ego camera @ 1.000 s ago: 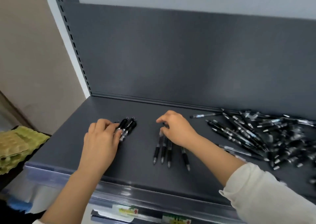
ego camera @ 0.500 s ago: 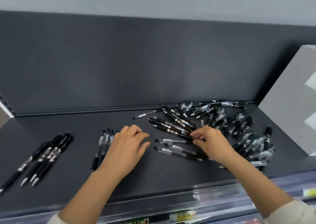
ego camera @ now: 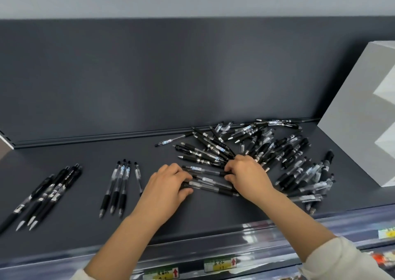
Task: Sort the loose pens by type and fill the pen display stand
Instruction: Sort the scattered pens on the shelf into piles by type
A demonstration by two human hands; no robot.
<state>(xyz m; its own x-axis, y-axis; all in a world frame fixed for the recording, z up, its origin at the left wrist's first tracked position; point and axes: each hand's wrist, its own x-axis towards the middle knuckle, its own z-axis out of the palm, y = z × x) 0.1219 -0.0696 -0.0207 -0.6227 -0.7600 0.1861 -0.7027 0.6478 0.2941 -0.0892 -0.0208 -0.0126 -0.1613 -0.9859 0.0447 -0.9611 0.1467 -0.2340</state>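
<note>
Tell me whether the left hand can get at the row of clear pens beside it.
Probably yes. The left hand grips a pen at the edge of the pile, but the clear pens lie close beside it, with nothing between.

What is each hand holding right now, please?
Left hand: fingers curled round the lower pen.
Right hand: fingers pinching the upper pen.
</note>
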